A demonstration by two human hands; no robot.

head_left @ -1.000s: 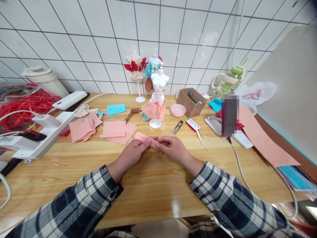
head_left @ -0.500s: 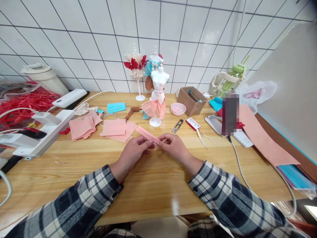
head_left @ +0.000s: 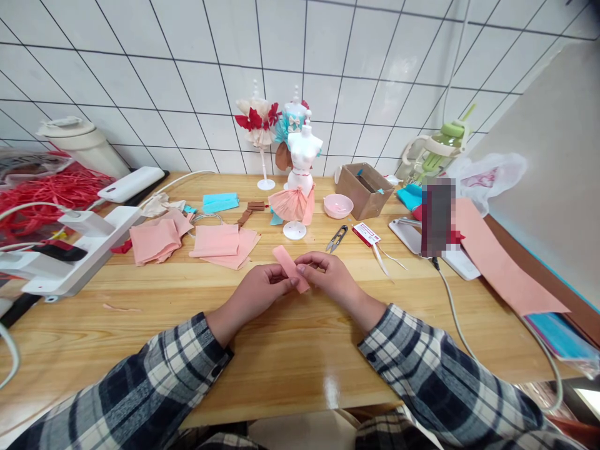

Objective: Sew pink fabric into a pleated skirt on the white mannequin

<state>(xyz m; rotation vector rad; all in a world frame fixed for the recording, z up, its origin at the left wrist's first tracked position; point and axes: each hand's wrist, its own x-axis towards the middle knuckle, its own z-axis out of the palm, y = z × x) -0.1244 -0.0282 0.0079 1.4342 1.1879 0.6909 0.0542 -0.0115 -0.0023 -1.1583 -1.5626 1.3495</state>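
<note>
A folded pink paper strip is pinched between my two hands, slanting from upper left to lower right above the wooden table. My left hand grips its left edge near the lower end. On the opposite edge, my right hand holds it with thumb and fingers. Just beyond them stands a small white mannequin wearing a pink pleated paper skirt. Folded pink sheets lie to the left of the strip.
Small scissors, a pink bowl and a cardboard box lie right of the mannequin. Two dressed mannequins stand behind. A white power strip is on the left; a blurred upright device and cable are on the right.
The pink strip has turned to a steeper slant, and its lower end now shows below my fingers. My left hand has shifted slightly, with its fingers now along the strip's left edge.
</note>
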